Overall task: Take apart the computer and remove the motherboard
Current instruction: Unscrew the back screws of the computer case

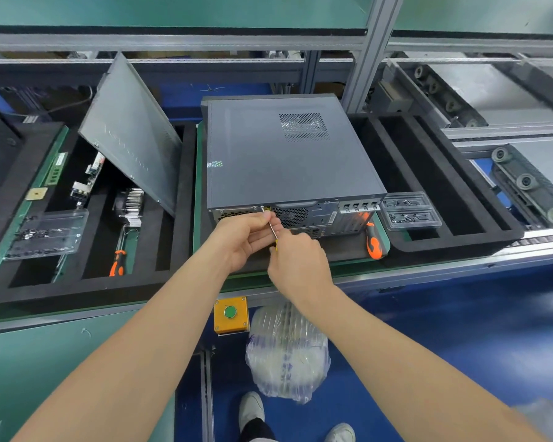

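head view: one camera, looking down at both hands
computer (288,161): closed, lying on its side on the green pallet (198,186), with its rear panel (320,215) just beyond both hands
left hand (243,237): fingers curled, pinching the screwdriver (272,229) shaft
right hand (297,266): wrapped round the screwdriver's handle, touching the left hand
screw (262,207): at the rear panel's top edge, met by the screwdriver tip

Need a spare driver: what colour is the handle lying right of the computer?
Orange and black handle, head view.
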